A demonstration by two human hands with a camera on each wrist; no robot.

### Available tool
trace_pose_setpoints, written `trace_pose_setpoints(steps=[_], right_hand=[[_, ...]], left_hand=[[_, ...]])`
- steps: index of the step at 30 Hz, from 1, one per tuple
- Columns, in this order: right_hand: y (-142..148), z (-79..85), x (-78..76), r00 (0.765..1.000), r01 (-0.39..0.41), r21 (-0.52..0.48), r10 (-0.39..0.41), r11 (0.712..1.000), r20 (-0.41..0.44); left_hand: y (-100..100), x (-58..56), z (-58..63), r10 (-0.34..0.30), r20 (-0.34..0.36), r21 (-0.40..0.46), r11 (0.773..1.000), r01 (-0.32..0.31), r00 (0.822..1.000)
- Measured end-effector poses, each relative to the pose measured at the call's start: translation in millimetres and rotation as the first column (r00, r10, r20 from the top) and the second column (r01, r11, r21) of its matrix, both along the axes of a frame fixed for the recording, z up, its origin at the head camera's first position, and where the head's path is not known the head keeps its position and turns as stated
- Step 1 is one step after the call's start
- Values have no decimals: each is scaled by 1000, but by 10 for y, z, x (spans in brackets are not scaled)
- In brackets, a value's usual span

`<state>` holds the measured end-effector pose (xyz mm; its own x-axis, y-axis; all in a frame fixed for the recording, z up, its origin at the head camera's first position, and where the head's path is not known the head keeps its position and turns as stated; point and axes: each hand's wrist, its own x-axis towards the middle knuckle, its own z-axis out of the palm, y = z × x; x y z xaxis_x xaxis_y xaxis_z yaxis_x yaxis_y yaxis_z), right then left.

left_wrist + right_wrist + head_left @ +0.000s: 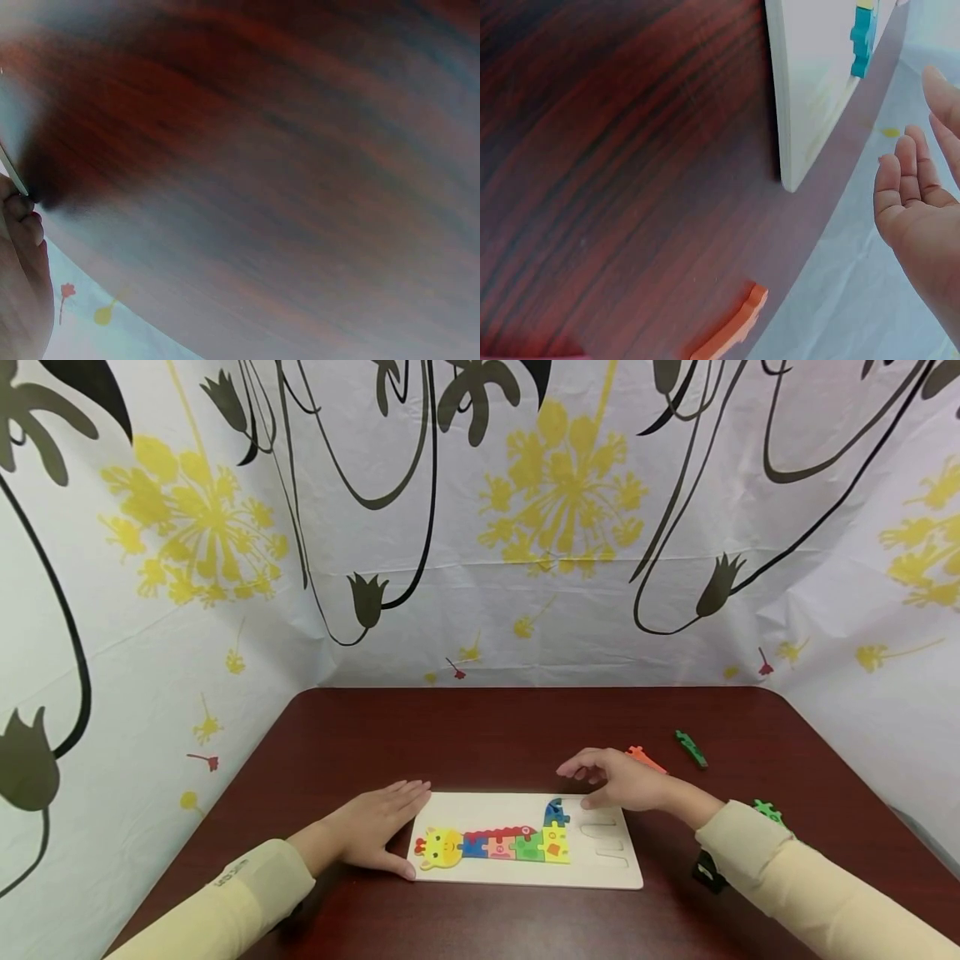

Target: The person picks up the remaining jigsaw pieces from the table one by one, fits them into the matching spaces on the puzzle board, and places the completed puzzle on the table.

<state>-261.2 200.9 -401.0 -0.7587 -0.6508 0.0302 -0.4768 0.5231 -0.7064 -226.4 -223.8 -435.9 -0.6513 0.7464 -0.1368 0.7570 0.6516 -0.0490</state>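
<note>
A pale puzzle board (487, 806) lies flat, holding a giraffe of coloured pieces with a yellow head (440, 847). My left hand (382, 828) rests at the board's left edge, fingers straight; in the left wrist view only part of that hand (22, 285) shows. Over the far right corner hovers my right hand (626, 782), fingers loosely bent and nothing visible in them. Nearest to it on the board is a blue piece (555, 812) at the giraffe's rear. Outlined slots (600, 832) show at the board's right end. An orange piece (648, 760) lies behind the right wrist.
On the dark red table (480, 735), a green piece (691, 749) lies at the back right. Another green piece (768, 811) is partly hidden by the right sleeve. A black object (707, 872) shows beneath that sleeve. Patterned white sheets (480, 643) hang around the table.
</note>
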Motion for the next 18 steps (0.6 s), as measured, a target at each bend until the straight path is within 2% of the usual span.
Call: trace_pose_setpoints(steps=[13, 18], right_hand=[[210, 148, 52, 999, 38, -39, -39, 998, -22], [303, 184, 87, 996, 76, -51, -78, 996, -31]], left_hand=[[2, -3, -7, -6, 2, 13, 1000, 6, 1000], [-2, 0, -5, -4, -2, 13, 1000, 4, 1000]])
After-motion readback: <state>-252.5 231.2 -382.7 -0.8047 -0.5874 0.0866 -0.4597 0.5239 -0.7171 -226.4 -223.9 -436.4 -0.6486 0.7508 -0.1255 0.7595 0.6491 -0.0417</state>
